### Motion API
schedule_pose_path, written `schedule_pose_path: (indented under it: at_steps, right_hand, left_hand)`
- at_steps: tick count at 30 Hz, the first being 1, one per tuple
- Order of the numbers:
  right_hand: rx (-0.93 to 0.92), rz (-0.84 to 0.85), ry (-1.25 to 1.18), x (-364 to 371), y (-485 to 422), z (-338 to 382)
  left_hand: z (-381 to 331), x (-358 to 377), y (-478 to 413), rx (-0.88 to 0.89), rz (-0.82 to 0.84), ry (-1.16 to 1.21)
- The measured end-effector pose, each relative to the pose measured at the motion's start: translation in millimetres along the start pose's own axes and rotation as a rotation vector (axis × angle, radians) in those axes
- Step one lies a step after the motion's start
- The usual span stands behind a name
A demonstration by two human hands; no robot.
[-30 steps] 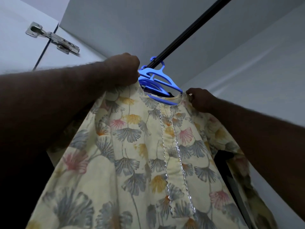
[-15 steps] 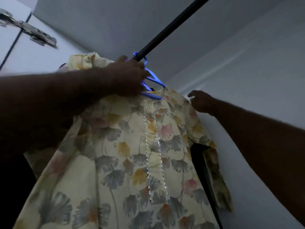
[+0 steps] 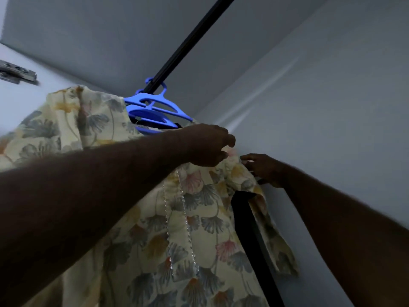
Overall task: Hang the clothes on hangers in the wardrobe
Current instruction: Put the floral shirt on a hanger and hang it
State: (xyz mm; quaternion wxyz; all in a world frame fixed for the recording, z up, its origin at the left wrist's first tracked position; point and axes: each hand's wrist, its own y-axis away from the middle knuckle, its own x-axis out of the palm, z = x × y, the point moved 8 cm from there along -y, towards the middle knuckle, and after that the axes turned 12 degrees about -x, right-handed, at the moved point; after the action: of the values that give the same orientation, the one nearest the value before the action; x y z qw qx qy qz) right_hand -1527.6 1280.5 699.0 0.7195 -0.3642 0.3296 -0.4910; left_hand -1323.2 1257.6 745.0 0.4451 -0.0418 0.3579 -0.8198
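Note:
A pale yellow floral garment (image 3: 155, 229) with a silver trim down its front hangs on a blue plastic hanger (image 3: 155, 107). The hanger's hook sits over the black wardrobe rail (image 3: 190, 38). My left hand (image 3: 205, 147) reaches across the neckline and pinches the fabric at the garment's right shoulder. My right hand (image 3: 263, 167) pinches the outer edge of that same shoulder, close to the wardrobe's side wall. The left shoulder and sleeve (image 3: 73, 116) stand up loosely beside the hanger. More blue hangers seem stacked behind the first.
The wardrobe's grey back panel (image 3: 88, 36) and right side wall (image 3: 332, 107) close in the space. A metal door hinge (image 3: 17, 73) shows at the left edge. A dark strip (image 3: 250, 229) runs down behind the garment's right side.
My left hand has moved from the hanger's neck to the right shoulder of the garment. My right hand has taken hold of the shoulder edge. The blue hanger is now uncovered.

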Motion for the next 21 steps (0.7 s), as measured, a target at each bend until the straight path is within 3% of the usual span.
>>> schedule_pose_path:
  at_steps: [3,5,9,15,17,19,21]
  right_hand:
    - [0.055,0.092,0.082,25,1,-19]
    - [0.141,0.139,0.012,37,5,-36]
    - [0.009,-0.028,0.045,20,4,-34]
    - [-0.127,-0.237,-0.107,-41,21,12]
    - [-0.132,-0.171,-0.252,-50,30,31]
    - [-0.091,-0.097,-0.547,-52,34,39]
    - [-0.040,-0.095,-0.577,-55,32,32]
  left_hand:
    - [-2,7,2,-0.013,0.029,0.006]
    - [-1,10,6,-0.029,0.022,0.019]
    - [7,19,8,-0.074,0.029,0.067]
    - [9,32,1,-0.095,0.065,0.070]
    - [9,37,-1,-0.091,0.071,0.035]
    - [7,42,-3,-0.076,0.061,-0.003]
    - [5,45,-5,-0.067,0.049,-0.017]
